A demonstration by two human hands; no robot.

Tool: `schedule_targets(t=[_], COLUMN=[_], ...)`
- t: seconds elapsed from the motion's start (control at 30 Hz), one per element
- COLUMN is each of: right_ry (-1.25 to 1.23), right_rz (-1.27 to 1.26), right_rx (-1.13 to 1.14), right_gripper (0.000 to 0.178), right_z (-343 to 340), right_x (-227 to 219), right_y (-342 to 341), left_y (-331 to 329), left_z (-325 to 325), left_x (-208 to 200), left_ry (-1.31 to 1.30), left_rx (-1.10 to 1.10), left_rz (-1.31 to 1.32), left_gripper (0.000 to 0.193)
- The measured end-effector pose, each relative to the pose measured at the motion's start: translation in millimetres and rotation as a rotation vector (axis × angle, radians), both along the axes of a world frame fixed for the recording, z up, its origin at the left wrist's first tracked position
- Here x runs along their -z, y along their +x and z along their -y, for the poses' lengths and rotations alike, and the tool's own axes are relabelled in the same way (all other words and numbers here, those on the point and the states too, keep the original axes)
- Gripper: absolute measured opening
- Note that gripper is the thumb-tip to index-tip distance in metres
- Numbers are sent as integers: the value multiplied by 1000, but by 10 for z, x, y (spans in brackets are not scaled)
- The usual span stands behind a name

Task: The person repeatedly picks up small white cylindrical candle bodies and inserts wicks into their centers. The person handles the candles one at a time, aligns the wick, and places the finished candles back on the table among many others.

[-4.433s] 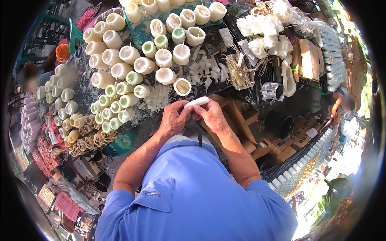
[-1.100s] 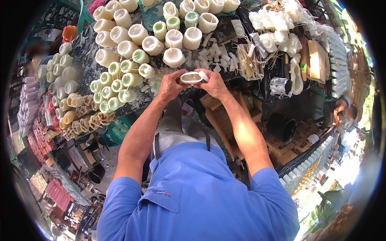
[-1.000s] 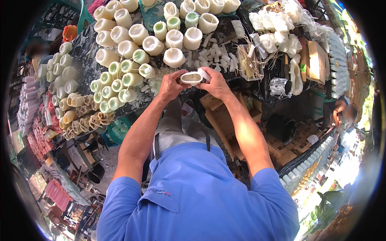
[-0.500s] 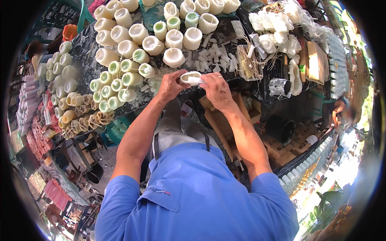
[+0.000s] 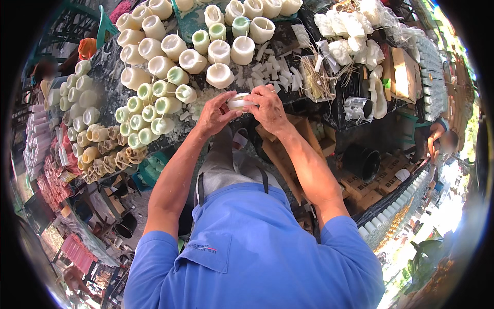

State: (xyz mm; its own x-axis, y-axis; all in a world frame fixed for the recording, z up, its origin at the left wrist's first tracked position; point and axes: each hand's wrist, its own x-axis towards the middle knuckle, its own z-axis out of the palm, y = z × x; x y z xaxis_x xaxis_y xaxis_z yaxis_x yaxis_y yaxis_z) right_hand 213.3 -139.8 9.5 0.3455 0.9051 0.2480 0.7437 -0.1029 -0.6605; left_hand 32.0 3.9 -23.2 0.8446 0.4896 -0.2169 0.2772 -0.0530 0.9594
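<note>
A small white hollow piece (image 5: 237, 102), apparently of wax, is held up between my two hands near the front edge of the table. My left hand (image 5: 212, 113) is closed on its left end, thumb below and fingers above. From the other side, my right hand (image 5: 269, 106) pinches it, with fingers over its top. My fingers hide part of it. Just beyond stand cream, hollow-topped candles (image 5: 219, 76), and pale green candles (image 5: 168, 104) are grouped to the left. White wax chunks (image 5: 275, 75) lie scattered behind my right hand.
A bundle of thin wicks (image 5: 317, 80) lies right of the chunks, near a metal can (image 5: 357, 109). White moulded wax pieces (image 5: 340, 50) are heaped at the far right. Below the table edge are cardboard boxes (image 5: 282, 154) and a black bucket (image 5: 362, 163). Another person (image 5: 437, 139) is at the right.
The white piece has tilted in my hands, so its hollow opening shows less. My right hand has moved left and higher over it. The left hand stays in nearly the same place.
</note>
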Motion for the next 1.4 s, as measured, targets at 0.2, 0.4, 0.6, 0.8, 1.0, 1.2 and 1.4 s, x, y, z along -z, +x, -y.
schedule_targets(t=[0.2,0.4,0.6,0.8,1.0,1.2,1.4], right_ry=[-160,-257,-350,-372,-412,-264,-766], right_rz=[-673,-1204,-1088,-1070,-1184,178,521], right_rx=[237,330,233,112,92,371,468], right_gripper=[36,29,25,23,25,27,63], right_z=[109,239,192,359,396,-87,-1163], right_x=[52,99,-80,-571,-499,123,274], right_y=[-8,57,168,67,-36,798,1866], left_y=[53,78,92,7,-204,-695,-882], left_z=[-12,35,114,248,371,310,318], left_x=[20,-76,-420,-952,-931,-349,92], left_ry=[38,48,507,737,-28,-284,-595], left_rx=[-3,-30,-108,12,58,-241,-401], left_rz=[-65,-65,-61,40,-191,-470,-392], left_gripper=[58,61,59,32,34,28,26])
